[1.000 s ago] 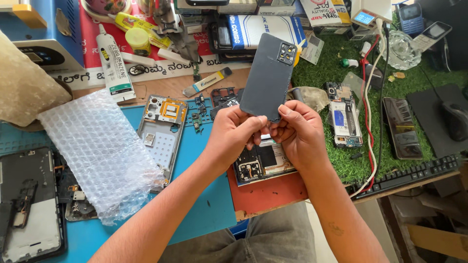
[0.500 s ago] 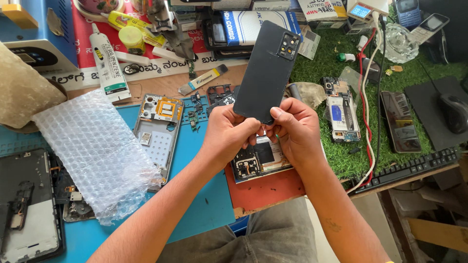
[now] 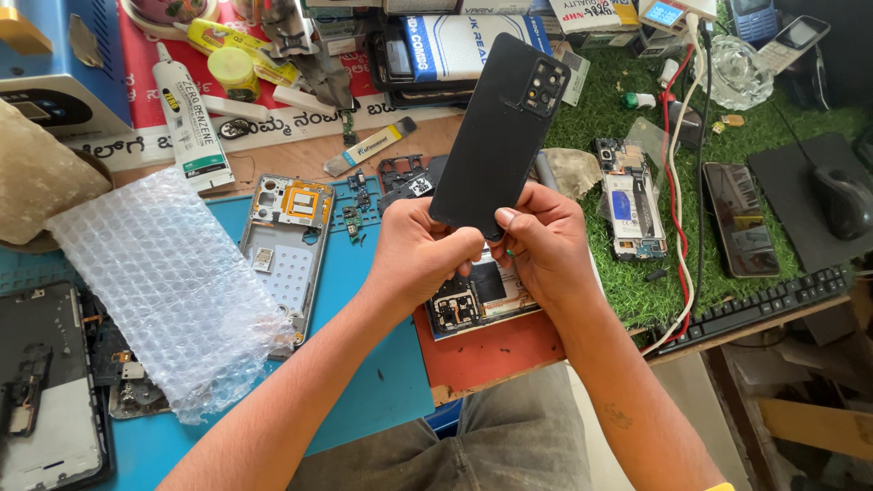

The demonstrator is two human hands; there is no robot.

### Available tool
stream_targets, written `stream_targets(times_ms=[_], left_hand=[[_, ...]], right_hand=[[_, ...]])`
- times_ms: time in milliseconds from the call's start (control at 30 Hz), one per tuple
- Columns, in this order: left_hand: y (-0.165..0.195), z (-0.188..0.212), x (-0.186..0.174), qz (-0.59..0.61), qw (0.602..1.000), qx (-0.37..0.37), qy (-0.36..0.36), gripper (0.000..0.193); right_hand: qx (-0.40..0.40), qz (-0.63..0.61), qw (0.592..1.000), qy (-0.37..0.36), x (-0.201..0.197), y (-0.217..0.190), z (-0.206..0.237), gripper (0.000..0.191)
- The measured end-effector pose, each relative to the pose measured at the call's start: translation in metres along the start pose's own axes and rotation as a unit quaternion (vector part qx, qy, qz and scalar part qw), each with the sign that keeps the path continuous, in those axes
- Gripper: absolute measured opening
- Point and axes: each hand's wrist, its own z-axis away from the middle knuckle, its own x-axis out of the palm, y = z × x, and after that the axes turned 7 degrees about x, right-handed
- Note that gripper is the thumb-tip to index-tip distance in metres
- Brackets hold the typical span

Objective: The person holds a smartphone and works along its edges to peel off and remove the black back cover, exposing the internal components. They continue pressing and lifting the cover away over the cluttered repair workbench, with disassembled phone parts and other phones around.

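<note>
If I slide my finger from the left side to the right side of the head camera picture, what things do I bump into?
Bubble wrap → silver phone frame → left hand → right hand → opened phone on the grass mat → dark phone → computer mouse.

A phone repair workbench is shown, crowded from edge to edge with dismantled handsets. An opened phone frame (image 3: 286,245) is laid on a blue work mat (image 3: 373,364), flanked by a sheet of bubble wrap (image 3: 164,291), a tube of adhesive (image 3: 186,118) and a flat pry tool (image 3: 368,145). A stripped circuit board (image 3: 627,200) and a dark handset (image 3: 738,218) are set on green artificial turf (image 3: 627,100), beside a keyboard (image 3: 755,309) and mouse (image 3: 841,200).
</note>
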Motion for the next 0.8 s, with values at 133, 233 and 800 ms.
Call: stream_targets(times_ms=[133,233,800], left_hand=[[-0.0012,0.0007,-0.0005,0.008,1.0,0.002,-0.001,0.005],[-0.0018,0.0013,-0.0002,0.02,1.0,0.009,-0.001,0.006],[-0.0008,0.0033,0.0044,-0.019,0.999,0.012,0.03,0.008]], right_hand=[[0.001,0.012,1.0,0.001,0.0019,-0.0014,0.0016,0.006],[0.002,0.015,1.0,0.002,0.0038,-0.0026,0.003,0.005],[-0.025,0.062,0.998,0.02,0.0035,0.0025,0.0038,0.005]])
